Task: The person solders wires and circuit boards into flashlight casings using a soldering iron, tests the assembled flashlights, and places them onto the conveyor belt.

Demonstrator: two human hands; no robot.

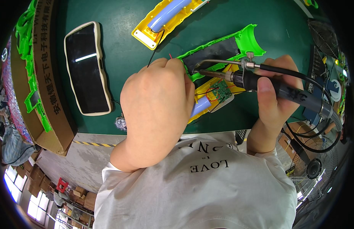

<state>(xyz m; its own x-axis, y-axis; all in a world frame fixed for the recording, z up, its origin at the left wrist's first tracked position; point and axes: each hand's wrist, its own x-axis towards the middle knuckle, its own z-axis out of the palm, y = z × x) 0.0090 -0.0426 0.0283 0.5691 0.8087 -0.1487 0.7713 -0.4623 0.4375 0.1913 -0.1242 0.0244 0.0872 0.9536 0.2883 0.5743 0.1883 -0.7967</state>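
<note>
My right hand is wrapped round the dark handle of a soldering iron, which has a thin metal feed tube clamped above its tip. The tip points left, into the near end of a green plastic half-shell with a dark lining. Close to that tip, my left hand is closed, back upward; its fingertips and whatever they pinch are hidden. Beneath the iron lies a yellow half-shell carrying a green circuit board, thin wires and a blue cylindrical cell, partly covered by my left hand.
Farther off, another yellow half-shell holds a blue cell; its black wire runs toward my left hand. A phone and a small round part lie left. Green shells edge a cardboard box. Cable loops at right.
</note>
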